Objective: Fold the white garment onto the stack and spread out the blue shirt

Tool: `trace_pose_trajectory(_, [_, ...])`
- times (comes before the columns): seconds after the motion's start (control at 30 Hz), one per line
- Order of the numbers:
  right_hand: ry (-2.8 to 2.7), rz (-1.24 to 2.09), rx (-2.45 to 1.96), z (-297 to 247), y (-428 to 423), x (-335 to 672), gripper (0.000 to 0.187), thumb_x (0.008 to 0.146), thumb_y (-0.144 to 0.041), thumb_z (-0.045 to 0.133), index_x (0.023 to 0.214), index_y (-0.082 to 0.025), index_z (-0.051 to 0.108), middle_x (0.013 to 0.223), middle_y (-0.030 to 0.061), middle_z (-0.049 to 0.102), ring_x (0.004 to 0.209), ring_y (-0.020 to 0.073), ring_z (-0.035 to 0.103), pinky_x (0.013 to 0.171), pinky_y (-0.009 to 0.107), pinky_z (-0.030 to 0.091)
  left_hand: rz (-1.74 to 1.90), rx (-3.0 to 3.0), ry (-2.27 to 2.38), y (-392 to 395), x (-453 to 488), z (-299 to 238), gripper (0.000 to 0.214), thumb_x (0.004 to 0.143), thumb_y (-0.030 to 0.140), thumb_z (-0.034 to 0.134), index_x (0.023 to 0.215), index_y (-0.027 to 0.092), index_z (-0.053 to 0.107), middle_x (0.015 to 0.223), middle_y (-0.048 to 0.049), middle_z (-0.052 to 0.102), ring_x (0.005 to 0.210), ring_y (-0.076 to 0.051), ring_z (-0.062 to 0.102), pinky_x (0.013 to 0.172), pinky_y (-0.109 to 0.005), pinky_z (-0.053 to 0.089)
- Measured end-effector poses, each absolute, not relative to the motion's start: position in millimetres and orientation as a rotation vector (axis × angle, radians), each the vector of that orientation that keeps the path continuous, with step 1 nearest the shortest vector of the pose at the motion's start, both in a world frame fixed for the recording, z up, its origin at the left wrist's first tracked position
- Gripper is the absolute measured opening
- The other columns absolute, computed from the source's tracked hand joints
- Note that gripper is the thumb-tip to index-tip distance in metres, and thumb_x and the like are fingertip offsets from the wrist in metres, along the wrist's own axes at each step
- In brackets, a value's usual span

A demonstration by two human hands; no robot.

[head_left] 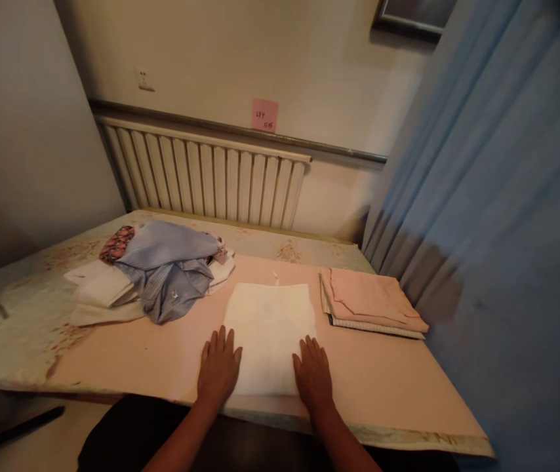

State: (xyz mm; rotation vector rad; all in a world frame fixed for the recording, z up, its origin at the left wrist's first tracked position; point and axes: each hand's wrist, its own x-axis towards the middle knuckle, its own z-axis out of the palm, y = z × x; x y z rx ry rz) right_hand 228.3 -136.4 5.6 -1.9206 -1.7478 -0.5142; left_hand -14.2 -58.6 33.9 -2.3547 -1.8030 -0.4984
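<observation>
A folded white cloth [270, 341] lies flat at the lower centre of the frame, between a person's two bare hands. The left hand [218, 367] rests at its left edge and the right hand [313, 377] at its right edge, about equally near; both are palm down, fingers loosely straight, grasping nothing, thumbs turned inward onto the fabric. From the fingertips, most of the cloth lies inward and up the frame; its long axis seems to run away from the person, though the slanted, wide view makes that uncertain. Its near edge sits close to the table's front edge. Beneath it spreads a pink sheet [383, 387], whose surface shows as a band right of the cloth, up to a folded stack of fabric [373, 295] at centre right. Just beside the cloth's upper left is a rumpled heap of clothes [169, 249]. A patterned tablecloth [255, 238] borders the sheet; beyond stand a radiator [211, 180] and, at right, a blue curtain [501, 229].
</observation>
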Motion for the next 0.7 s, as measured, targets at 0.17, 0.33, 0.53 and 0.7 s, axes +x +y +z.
trace_pose_trajectory(0.17, [-1.738, -0.505, -1.937, 4.7, -136.0, 228.5, 0.041, 0.096, -0.034, 0.040, 0.122, -0.009, 0.058, 0.133, 0.0188, 0.054, 0.129, 0.0323, 0.044, 0.107, 0.051, 0.031, -0.506, -2.348, -1.819, -58.8, -14.2, 34.0, 0.051, 0.092, 0.036, 0.036, 0.136, 0.013, 0.048, 0.146, -0.0173, 0.041, 0.135, -0.031, 0.036, 0.107, -0.050, 0.029])
trace_pose_trajectory(0.33, [-1.749, -0.493, -1.953, 5.0, -136.0, 228.7, 0.040, 0.096, -0.032, 0.039, 0.121, -0.009, 0.058, 0.133, 0.0193, 0.054, 0.129, 0.0319, 0.044, 0.107, 0.050, 0.031, -0.495, -2.335, -1.781, -59.6, -15.2, 31.4, 0.050, 0.093, 0.035, 0.035, 0.135, 0.012, 0.048, 0.145, -0.0177, 0.043, 0.134, -0.030, 0.038, 0.107, -0.049, 0.030])
trace_pose_trajectory(0.53, [-1.738, -0.479, -1.950, 5.7, -137.0, 228.2, 0.039, 0.096, -0.031, 0.039, 0.121, -0.009, 0.059, 0.132, 0.0182, 0.055, 0.129, 0.0308, 0.044, 0.108, 0.050, 0.031, -0.536, -2.332, -1.775, -60.7, -15.1, 31.0, 0.049, 0.093, 0.034, 0.035, 0.133, 0.011, 0.049, 0.143, -0.0182, 0.045, 0.133, -0.030, 0.039, 0.108, -0.048, 0.030])
trace_pose_trajectory(0.7, [-1.717, -0.495, -1.923, 3.5, -136.3, 228.9, 0.038, 0.095, -0.032, 0.039, 0.120, -0.011, 0.059, 0.130, 0.0170, 0.057, 0.127, 0.0306, 0.046, 0.107, 0.049, 0.032, -0.560, -2.322, -1.781, -60.1, -15.1, 30.0, 0.048, 0.093, 0.034, 0.036, 0.132, 0.012, 0.051, 0.142, -0.0169, 0.047, 0.132, -0.029, 0.040, 0.108, -0.048, 0.030])
